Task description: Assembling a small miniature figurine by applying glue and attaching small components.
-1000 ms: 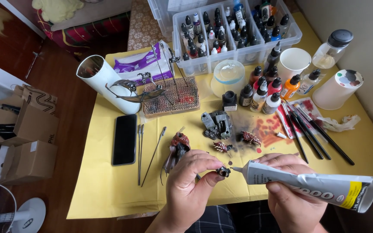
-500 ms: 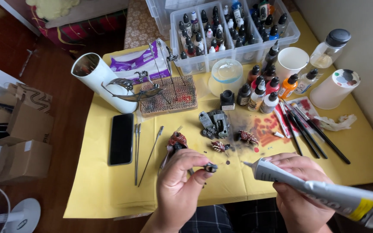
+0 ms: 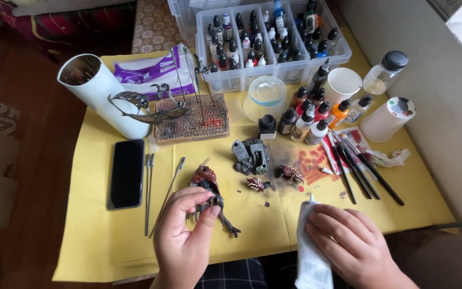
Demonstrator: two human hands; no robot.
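Yellow-covered table (image 3: 108,235): left hand (image 3: 184,235) fingers pinched on small miniature part (image 3: 215,202), right hand (image 3: 348,241) clasping white glue tube (image 3: 310,251).

Your left hand (image 3: 185,235) has shifted left and a little toward the counter: a second ago it pinched a small dark part right at the glue nozzle, and now its fingers (image 3: 208,210) rest on the dark, red-brown painted miniature figure (image 3: 209,195) lying on the yellow paper sheet (image 3: 92,241). Your right hand (image 3: 348,243) has swung the white squeeze tube of glue (image 3: 311,251) around: it lay almost level, nozzle pointing left at the small part and tail out to the right, and now it stands nearly upright in view, nozzle pointing away from you and well apart from your left hand. The tube's yellow-marked tail end has dropped out of view.
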